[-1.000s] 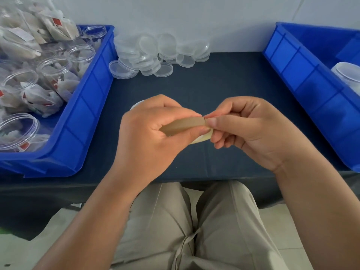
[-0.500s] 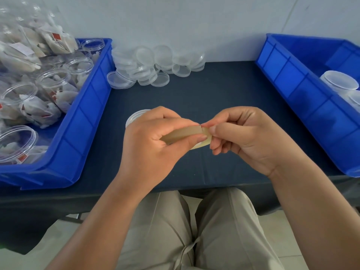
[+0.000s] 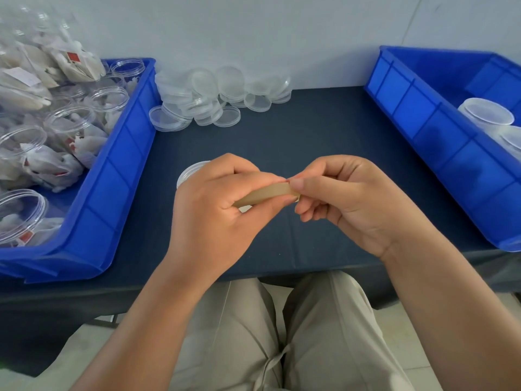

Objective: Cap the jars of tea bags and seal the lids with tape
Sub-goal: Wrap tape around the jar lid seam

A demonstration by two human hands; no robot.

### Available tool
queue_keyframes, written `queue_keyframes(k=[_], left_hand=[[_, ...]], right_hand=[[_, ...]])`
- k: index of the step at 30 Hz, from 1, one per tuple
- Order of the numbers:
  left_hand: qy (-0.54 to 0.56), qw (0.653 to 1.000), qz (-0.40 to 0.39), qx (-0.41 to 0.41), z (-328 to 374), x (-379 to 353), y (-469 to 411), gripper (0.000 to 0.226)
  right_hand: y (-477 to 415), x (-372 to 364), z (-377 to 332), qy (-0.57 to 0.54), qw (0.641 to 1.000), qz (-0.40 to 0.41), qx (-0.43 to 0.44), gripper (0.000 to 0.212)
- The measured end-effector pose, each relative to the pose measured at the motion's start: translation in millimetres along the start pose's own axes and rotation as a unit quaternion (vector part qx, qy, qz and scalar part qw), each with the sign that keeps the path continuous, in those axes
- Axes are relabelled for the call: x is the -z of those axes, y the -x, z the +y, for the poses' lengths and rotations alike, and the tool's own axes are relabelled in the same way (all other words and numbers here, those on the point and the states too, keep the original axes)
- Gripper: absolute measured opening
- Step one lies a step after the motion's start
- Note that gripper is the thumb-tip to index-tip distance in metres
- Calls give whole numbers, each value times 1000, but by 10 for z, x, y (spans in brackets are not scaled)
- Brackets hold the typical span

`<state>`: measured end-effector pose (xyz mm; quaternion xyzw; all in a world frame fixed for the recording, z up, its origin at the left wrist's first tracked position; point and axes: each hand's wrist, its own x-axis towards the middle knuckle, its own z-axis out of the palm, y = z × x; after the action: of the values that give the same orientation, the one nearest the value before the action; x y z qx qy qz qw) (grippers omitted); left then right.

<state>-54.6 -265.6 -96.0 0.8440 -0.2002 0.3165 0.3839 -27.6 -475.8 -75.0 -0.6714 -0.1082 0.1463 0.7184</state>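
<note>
My left hand (image 3: 214,218) grips a tan roll of tape (image 3: 266,194) above the dark table. My right hand (image 3: 352,204) pinches the roll's right end between thumb and forefinger. Behind my left hand a capped clear jar (image 3: 189,172) stands on the table, mostly hidden. A heap of loose clear lids (image 3: 214,100) lies at the back against the wall. Open jars of tea bags (image 3: 56,131) fill the blue bin on the left (image 3: 112,193).
A second blue bin (image 3: 439,142) on the right holds capped jars (image 3: 487,115). The table's dark cloth (image 3: 310,136) shows between the bins. The table's front edge runs just above my knees.
Both hands keep hold of the tape roll and stay together. The view has tilted up a little, so everything sits lower in the frame.
</note>
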Motion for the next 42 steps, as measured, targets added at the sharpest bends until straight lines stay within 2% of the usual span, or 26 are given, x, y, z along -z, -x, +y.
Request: queue_keyframes(k=[6, 10, 13, 19, 22, 24, 27, 29, 31, 35, 39, 42], left_hand=[[13, 1000, 11, 10, 2, -14, 30, 15], [-20, 1000, 11, -15, -32, -15, 70, 13], [-48, 998, 23, -40, -54, -24, 91, 17], [-46, 998, 32, -42, -63, -61, 149, 14], [-68, 995, 46, -57, -66, -48, 132, 14], [-95, 991, 50, -79, -53, -46, 120, 16], [-124, 985, 59, -104, -27, -73, 124, 18], [-120, 986, 67, -98, -29, -89, 133, 17], [-111, 988, 71, -85, -33, -105, 154, 16], [-111, 988, 69, -82, -41, -128, 196, 16], [-133, 986, 51, -83, -46, -159, 221, 12], [-161, 982, 19, -96, -8, -208, 256, 10]], right_hand=[[30, 21, 30, 16, 1000, 15, 7, 24], [53, 12, 68, 15, 1000, -1, 7, 7], [54, -24, 88, 15, 1000, 11, 10, 6], [66, -16, 173, 16, 1000, 24, 13, 23], [107, -31, 176, 2, 1000, 16, 7, 19], [128, -56, 148, 51, 999, 17, 1, 27], [125, -106, 96, 147, 988, 50, 1, 52], [132, -118, 67, 138, 989, 61, -3, 59], [148, -102, 62, 123, 992, 41, -9, 48], [166, -61, 55, 214, 977, 17, -8, 25], [169, -37, -32, 351, 936, 11, -26, 23], [147, -32, -115, 447, 893, -7, -59, 28]])
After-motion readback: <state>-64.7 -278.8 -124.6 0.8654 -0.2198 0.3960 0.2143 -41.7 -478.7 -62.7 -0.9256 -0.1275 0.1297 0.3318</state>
